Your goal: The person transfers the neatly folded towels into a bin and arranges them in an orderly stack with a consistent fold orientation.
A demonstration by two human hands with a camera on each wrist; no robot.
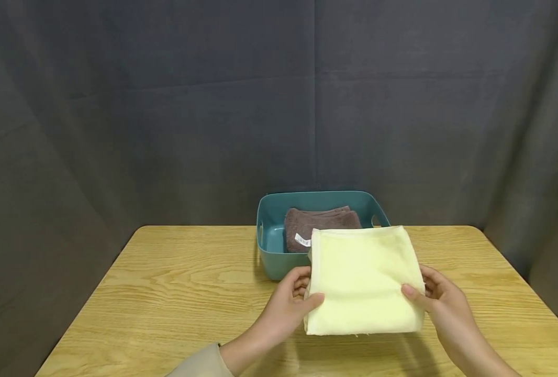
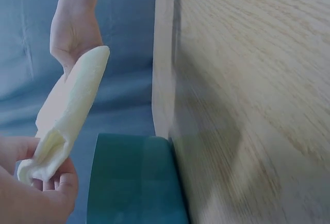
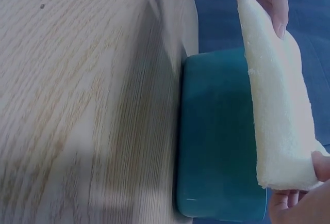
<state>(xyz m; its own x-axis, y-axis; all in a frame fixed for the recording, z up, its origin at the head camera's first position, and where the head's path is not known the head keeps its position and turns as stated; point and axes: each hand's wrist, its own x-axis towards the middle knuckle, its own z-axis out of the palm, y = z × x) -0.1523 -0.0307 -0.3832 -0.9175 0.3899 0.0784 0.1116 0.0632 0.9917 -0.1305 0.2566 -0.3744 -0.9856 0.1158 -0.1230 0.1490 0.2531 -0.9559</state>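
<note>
A folded pale yellow towel point(image 1: 364, 283) is held up above the table, in front of a teal basket point(image 1: 271, 262). My left hand point(image 1: 286, 298) pinches its left edge, thumb on the near face and fingers behind. On the opposite edge my right hand point(image 1: 444, 306) grips it the same way. Both wrist views show the towel point(image 2: 72, 110) off the tabletop, its folded layers visible at the end by the left hand. Inside the basket lies a folded brown towel point(image 1: 326, 220) with a white tag; the yellow towel hides its lower right part.
The basket stands near the far edge of the wooden table point(image 1: 175, 293), with handle holes in its sides. A dark grey curtain point(image 1: 213, 131) hangs behind the table and along both sides.
</note>
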